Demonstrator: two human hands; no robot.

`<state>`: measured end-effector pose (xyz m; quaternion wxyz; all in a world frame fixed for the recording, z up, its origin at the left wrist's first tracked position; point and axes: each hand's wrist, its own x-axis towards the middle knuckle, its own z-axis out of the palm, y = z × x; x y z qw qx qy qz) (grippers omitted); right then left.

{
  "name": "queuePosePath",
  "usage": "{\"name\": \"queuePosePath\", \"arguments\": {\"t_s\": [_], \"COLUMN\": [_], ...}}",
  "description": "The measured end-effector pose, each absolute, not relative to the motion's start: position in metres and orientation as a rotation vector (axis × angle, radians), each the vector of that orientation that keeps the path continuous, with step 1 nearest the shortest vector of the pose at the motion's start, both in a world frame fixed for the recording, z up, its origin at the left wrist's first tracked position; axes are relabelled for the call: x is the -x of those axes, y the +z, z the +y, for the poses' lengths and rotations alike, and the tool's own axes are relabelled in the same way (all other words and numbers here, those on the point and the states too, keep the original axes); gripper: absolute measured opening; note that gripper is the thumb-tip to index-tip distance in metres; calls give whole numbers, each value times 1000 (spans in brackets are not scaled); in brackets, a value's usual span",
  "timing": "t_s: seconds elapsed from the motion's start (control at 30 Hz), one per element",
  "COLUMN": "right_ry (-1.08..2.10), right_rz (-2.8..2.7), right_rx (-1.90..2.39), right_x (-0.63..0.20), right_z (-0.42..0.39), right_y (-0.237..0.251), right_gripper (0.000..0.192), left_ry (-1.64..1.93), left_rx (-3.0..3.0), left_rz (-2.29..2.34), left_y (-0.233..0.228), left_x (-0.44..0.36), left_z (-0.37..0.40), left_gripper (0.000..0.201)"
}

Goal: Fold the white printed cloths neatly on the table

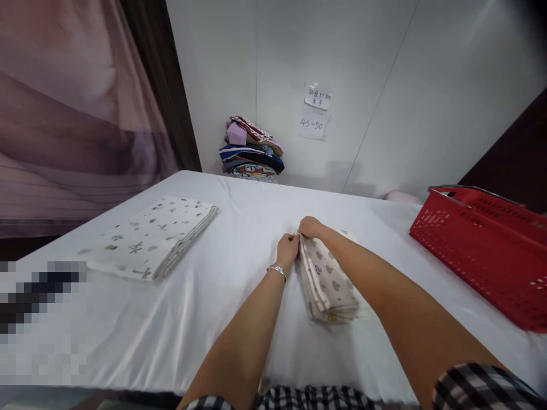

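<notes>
From my head camera, the folded cloth (328, 279) lies in front of me on the white sheeted table (239, 216), a soft, thick, narrow stack printed with small grey-brown shapes. My left hand (287, 249) pinches its far left corner, fingers closed on the fabric, a thin metal bracelet (277, 270) at the wrist. My right hand (311, 226) grips the same far edge just beside it (the two nearly touch). Well left of the cloth rests a flat folded sheet (154, 239) with scattered marks. Right of it stands a red plastic basket (487, 250), slotted walls. Beyond, against the wall, a pile of folded garments (251, 150).
</notes>
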<state>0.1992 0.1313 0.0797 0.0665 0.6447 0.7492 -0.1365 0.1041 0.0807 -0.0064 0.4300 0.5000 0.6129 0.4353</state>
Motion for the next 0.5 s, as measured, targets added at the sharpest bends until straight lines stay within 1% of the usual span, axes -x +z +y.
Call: {"name": "queuePosePath", "arguments": {"t_s": [0.2,0.33,0.43,0.5], "right_ry": [-344,-326,-391,-494], "right_rz": [2236,2305,2372,2422], "right_rx": [-1910,-1953,-1991,-2018], "right_x": [-194,-188,-187,-189], "right_z": [136,138,137,135], "right_y": [80,77,73,69], "right_gripper": [16,23,20,16], "left_ry": [1109,1127,1127,1121], "left_rx": [-1286,-1298,-1294,-1288], "left_rz": [1491,1502,1509,1507], "left_y": [-8,-7,-7,-8], "left_x": [-103,-103,-104,-103], "left_z": [76,74,74,75], "left_gripper": [18,13,11,9]}}
